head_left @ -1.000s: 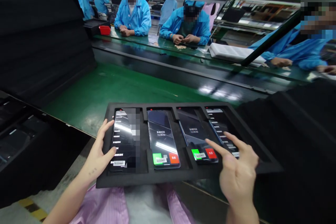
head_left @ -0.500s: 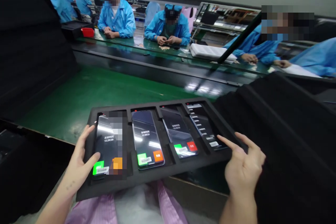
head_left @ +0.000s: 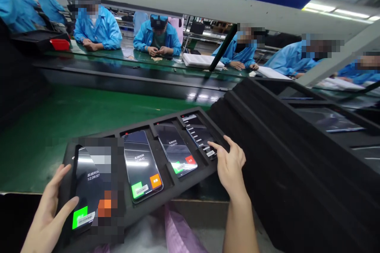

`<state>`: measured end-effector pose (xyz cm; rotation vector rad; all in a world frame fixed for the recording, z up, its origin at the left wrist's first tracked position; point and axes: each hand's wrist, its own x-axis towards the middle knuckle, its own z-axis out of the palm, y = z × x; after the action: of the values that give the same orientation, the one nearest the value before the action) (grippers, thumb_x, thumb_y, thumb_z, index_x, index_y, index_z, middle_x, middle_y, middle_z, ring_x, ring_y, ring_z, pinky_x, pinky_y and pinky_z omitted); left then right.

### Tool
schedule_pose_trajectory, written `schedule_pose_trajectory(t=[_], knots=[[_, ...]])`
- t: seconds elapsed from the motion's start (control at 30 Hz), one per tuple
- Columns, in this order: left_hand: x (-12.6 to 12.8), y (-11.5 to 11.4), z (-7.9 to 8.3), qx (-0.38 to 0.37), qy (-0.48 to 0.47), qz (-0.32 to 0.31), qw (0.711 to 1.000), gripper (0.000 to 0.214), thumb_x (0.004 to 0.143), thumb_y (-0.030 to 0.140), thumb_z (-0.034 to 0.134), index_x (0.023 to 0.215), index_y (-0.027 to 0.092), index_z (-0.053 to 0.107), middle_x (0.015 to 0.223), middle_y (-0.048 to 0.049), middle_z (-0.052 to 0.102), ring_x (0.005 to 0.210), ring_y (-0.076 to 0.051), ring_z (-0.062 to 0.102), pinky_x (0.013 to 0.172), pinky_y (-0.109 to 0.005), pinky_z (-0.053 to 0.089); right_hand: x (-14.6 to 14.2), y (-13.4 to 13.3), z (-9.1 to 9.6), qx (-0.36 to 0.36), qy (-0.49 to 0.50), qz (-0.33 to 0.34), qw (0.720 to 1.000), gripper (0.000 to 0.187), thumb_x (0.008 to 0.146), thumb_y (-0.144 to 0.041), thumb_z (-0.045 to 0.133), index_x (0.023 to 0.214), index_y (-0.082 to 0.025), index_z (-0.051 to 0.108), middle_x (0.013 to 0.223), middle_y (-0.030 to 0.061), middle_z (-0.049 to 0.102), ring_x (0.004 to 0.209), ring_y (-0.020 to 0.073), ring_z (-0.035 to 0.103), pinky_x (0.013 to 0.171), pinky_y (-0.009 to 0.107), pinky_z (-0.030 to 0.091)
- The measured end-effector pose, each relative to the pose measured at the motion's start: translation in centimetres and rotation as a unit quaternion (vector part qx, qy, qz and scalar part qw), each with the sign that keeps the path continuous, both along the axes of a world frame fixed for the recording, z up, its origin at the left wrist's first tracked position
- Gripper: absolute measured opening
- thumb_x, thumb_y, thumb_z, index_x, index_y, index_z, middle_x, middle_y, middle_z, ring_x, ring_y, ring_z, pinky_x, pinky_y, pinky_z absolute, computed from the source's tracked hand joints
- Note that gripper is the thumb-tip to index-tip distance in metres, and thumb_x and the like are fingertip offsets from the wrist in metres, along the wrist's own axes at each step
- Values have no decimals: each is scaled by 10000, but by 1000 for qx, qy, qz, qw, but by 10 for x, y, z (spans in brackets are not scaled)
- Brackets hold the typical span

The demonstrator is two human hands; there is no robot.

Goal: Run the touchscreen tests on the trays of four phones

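Four phones (head_left: 144,172) lie in a slotted tray (head_left: 181,184). The left hand (head_left: 49,211) grips the tray's left end; the right hand (head_left: 230,164), loosely spread, points at the rightmost phone (head_left: 199,131), perhaps touching it.

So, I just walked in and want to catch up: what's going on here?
A person has their left hand on the left end of a black tray holding four phones. Their right hand points its index finger at the rightmost phone, at or just over its screen, which shows a list. The other three phones each show a clock and a green button. Beyond the green bench are co-workers in blue.
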<state>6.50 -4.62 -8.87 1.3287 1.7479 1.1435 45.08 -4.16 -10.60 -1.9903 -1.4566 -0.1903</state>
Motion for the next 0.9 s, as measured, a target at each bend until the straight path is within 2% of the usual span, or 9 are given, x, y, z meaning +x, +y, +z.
schedule_pose_trajectory(t=[0.13, 0.23, 0.3, 0.37, 0.5, 0.6, 0.7, 0.8, 0.9], knots=[[-8, -6, -8, -33, 20, -5, 999, 585, 758, 541, 503, 1306, 374, 386, 1493, 70, 290, 1390, -224, 207, 1158, -423, 108, 0, -7, -2, 36, -6, -5, 999, 536, 928, -427, 198, 982, -228, 693, 1259, 101, 468, 1170, 265, 398, 1022, 540, 240], [-19, -10, -19, -27, 33, -24, 999, 637, 709, 601, 537, 1299, 419, 379, 1485, 89, 295, 1385, -256, 216, 1156, -446, 100, 0, -12, -4, 47, -9, -8, 999, 529, 927, -414, 206, 941, -221, 699, 1237, 103, 486, 1145, 263, 415, 1012, 540, 248], [-20, -12, -22, -19, 30, -34, 999, 697, 689, 630, 547, 1325, 440, 335, 1483, 88, 294, 1383, -277, 218, 1154, -456, 113, 1, -14, -5, 49, -9, -10, 999, 529, 928, -406, 203, 941, -222, 699, 1236, 102, 489, 1138, 260, 420, 1008, 538, 255], [-14, -14, -18, -25, 17, -29, 999, 744, 683, 644, 549, 1352, 470, 273, 1488, 102, 277, 1382, -287, 216, 1152, -452, 126, 4, -15, -6, 41, -17, -2, 999, 515, 929, -403, 212, 950, -234, 697, 1244, 93, 485, 1144, 258, 418, 1010, 542, 256], [-1, -16, -4, -22, -12, -12, 1000, 793, 648, 642, 596, 1343, 539, 230, 1489, 163, 256, 1391, -283, 187, 1140, -416, 115, 10, -17, -9, -19, -36, 32, 999, 459, 931, -387, 250, 971, -268, 692, 1285, 73, 455, 1192, 266, 392, 1019, 588, 227], [-1, -16, 0, -33, -18, -11, 999, 825, 624, 638, 616, 1344, 544, 225, 1480, 170, 280, 1398, -267, 164, 1129, -398, 100, 3, -20, -7, -9, -32, 41, 999, 456, 937, -359, 238, 1002, -279, 682, 1296, 66, 444, 1206, 264, 386, 1029, 605, 208], [-5, -16, -2, -40, -12, -11, 999, 754, 671, 618, 578, 1345, 525, 252, 1480, 173, 282, 1398, -252, 167, 1130, -382, 75, -18, -25, 4, -8, -41, 119, 992, 445, 940, -312, 236, 1021, -298, 673, 1312, 49, 424, 1227, 244, 377, 1059, 585, 179], [-7, -16, -4, -42, -19, -13, 999, 706, 707, 595, 552, 1348, 494, 274, 1487, 147, 279, 1392, -258, 193, 1138, -398, 95, -40, -26, 17, -61, -66, 215, 972, 424, 940, -272, 250, 1050, -319, 656, 1337, 34, 403, 1251, 227, 360, 1079, 559, 171], [-7, -17, -7, -42, -31, -29, 998, 706, 726, 578, 541, 1361, 481, 248, 1488, 115, 279, 1385, -260, 214, 1145, -409, 141, -54, -24, 24, -109, -100, 261, 954, 381, 933, -256, 290, 1074, -317, 639, 1368, 34, 390, 1258, 227, 348, 1069, 549, 205]])
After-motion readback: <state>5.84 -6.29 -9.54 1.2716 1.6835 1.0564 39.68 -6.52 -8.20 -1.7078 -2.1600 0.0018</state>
